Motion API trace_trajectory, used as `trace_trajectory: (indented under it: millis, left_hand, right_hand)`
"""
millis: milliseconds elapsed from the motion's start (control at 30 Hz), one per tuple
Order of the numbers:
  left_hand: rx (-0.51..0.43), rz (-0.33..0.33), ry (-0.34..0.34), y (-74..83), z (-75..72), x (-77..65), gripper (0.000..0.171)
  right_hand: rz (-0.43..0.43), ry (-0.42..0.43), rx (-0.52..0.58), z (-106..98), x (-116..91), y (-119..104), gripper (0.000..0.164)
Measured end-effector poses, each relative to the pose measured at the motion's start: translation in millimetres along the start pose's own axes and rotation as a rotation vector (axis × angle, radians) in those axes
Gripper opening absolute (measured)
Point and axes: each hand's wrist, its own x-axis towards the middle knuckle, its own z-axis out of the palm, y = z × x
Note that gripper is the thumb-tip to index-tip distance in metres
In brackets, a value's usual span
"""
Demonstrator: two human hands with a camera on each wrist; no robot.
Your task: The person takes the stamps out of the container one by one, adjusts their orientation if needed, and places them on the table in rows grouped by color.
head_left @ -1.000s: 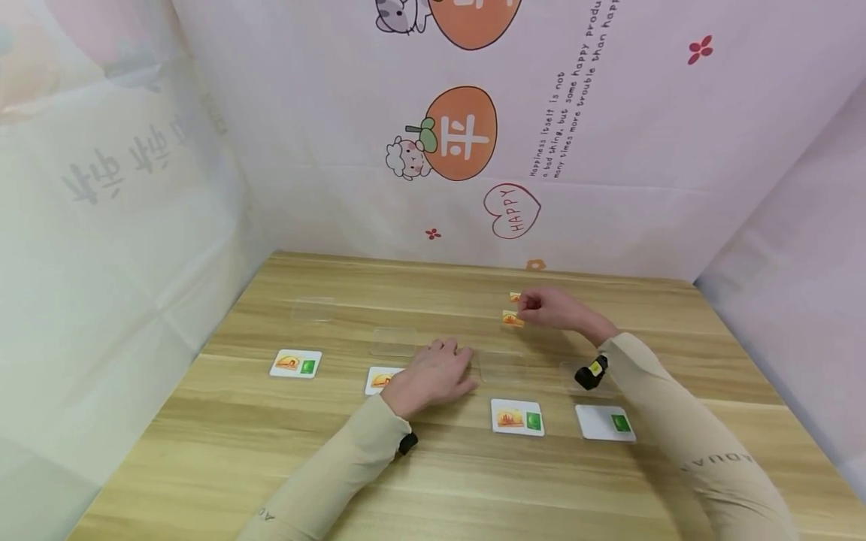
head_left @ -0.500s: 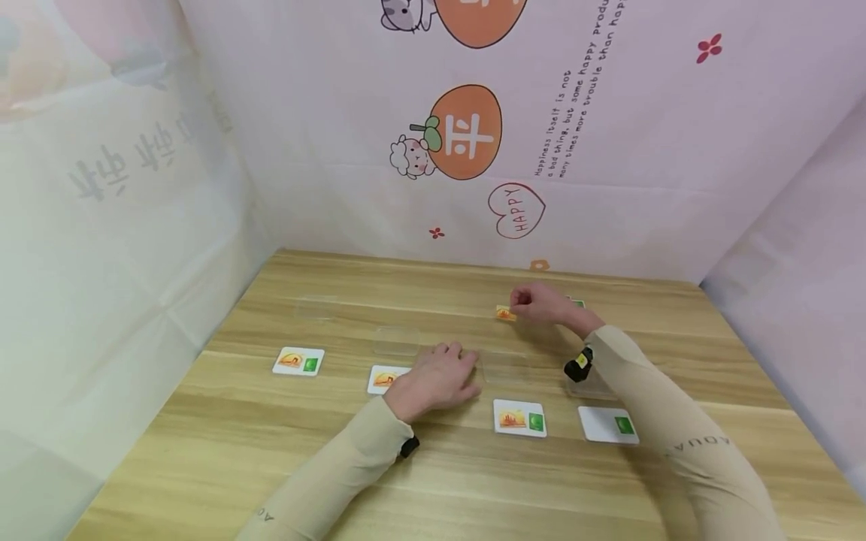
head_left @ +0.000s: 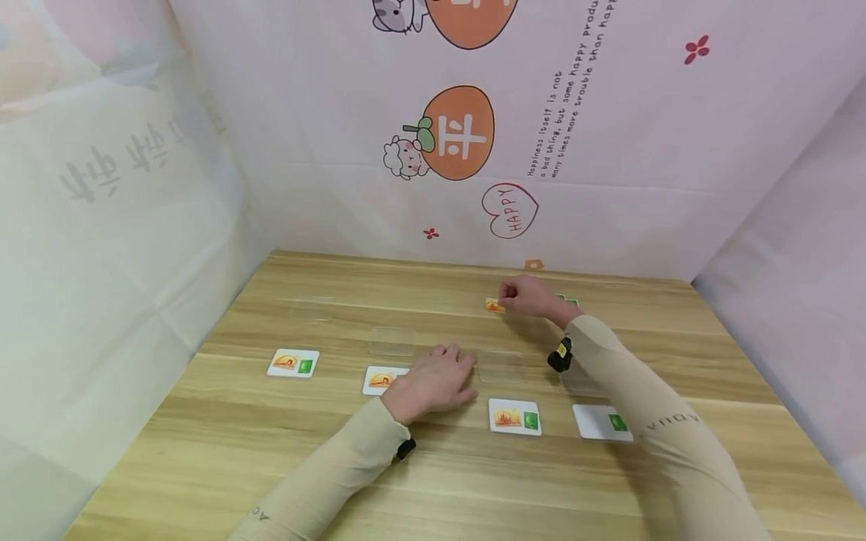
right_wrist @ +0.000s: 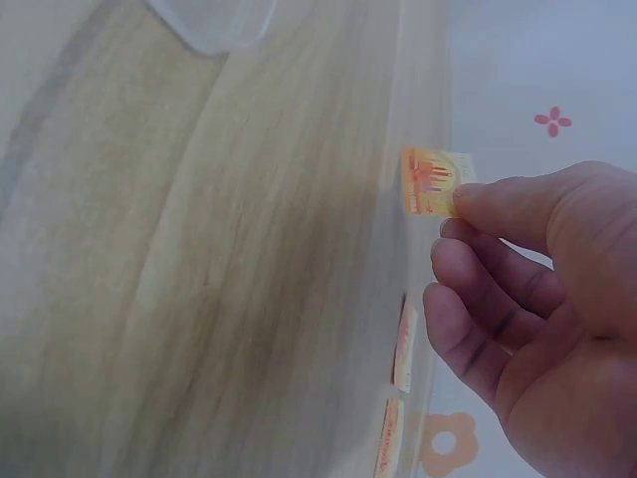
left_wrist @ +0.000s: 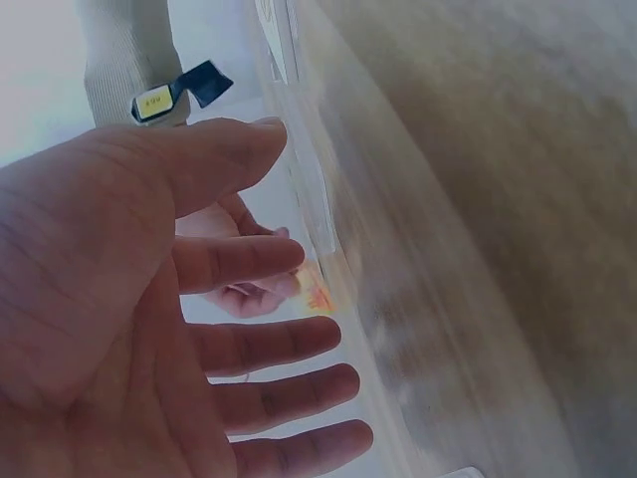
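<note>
My right hand (head_left: 531,295) is over the back of the table. Between thumb and forefinger it pinches a small orange picture sticker (right_wrist: 430,182) with a red city skyline; the other fingers curl loosely below. Palm down, my left hand (head_left: 436,382) rests near the table's middle with its fingers spread, next to a partly covered white card (head_left: 379,379). Another white card (head_left: 515,417) bears an orange picture and a green square. At the right, a white card (head_left: 594,422) shows only a green square. The leftmost card (head_left: 292,363) carries both pictures.
Clear plastic rectangles (head_left: 394,341) lie behind the cards on the wooden table (head_left: 433,481). Two more orange stickers (right_wrist: 403,349) lie near the back edge. Small green pieces (head_left: 571,301) show beside my right wrist. Printed cloth walls (head_left: 609,233) enclose the table.
My right hand has moved left and slightly back with the orange sticker. Green pieces behind its wrist have come into view. The left hand has stayed in place.
</note>
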Motion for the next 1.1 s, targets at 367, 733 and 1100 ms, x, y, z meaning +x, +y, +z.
trace_trajectory:
  millis: [367,733,1100]
  left_hand:
    - [0.021,0.002,0.009,0.0,0.6,-4.8,0.053]
    - [0.024,0.004,-0.019,0.5,-0.2,-9.2,0.052]
    - [0.044,0.012,-0.034,2.4,0.5,-9.9,0.056]
  right_hand:
    - [0.046,-0.019,0.009,2,8,-1,0.004]
    - [0.071,0.034,0.039,2,15,13,0.005]
    - [0.112,0.05,0.096,3,20,20,0.006]
